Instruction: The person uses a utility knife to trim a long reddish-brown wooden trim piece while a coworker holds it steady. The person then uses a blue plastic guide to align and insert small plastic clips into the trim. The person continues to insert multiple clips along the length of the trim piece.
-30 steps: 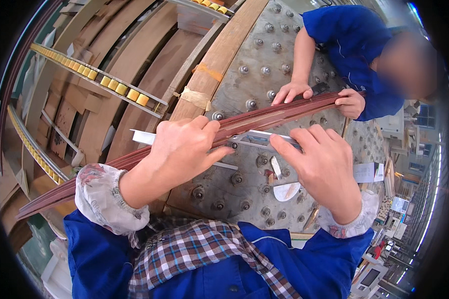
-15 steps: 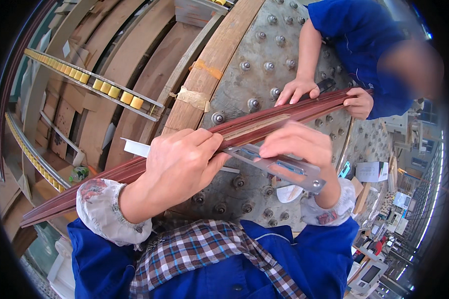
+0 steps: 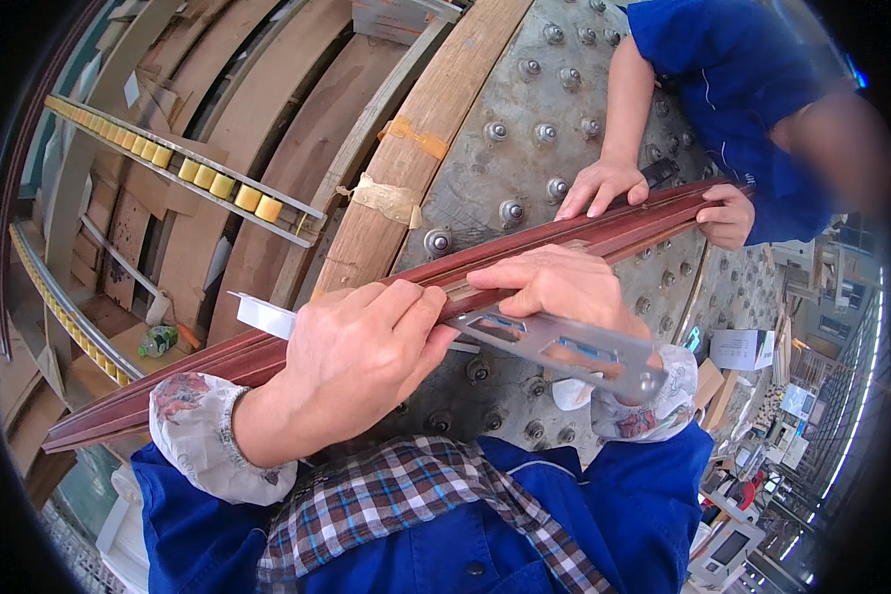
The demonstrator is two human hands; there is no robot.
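Note:
A long reddish-brown grooved profile (image 3: 653, 210) runs slantwise from the lower left to the upper right. My left hand (image 3: 361, 356) is closed over it, with the thumb against the end of a slotted metal plate (image 3: 574, 346). That plate sticks out to the right, beneath my right hand (image 3: 559, 287). The fingers of my right hand are bent onto the profile's groove, close to my left fingers; whether a small thing lies under them is hidden. A white flat strip (image 3: 265, 317) juts out left of my left hand. A co-worker's two hands (image 3: 604, 186) rest on the profile's far end.
Below the profile is a metal table studded with ball rollers (image 3: 512, 211), edged by a wooden beam (image 3: 445, 109). Roller tracks with yellow wheels (image 3: 208, 178) cross a rack of boards on the left. A white box (image 3: 742, 348) stands at the right.
My right hand has moved from above the slotted plate, up and left onto the profile. The plate's free end has shifted slightly right. My left hand keeps its hold.

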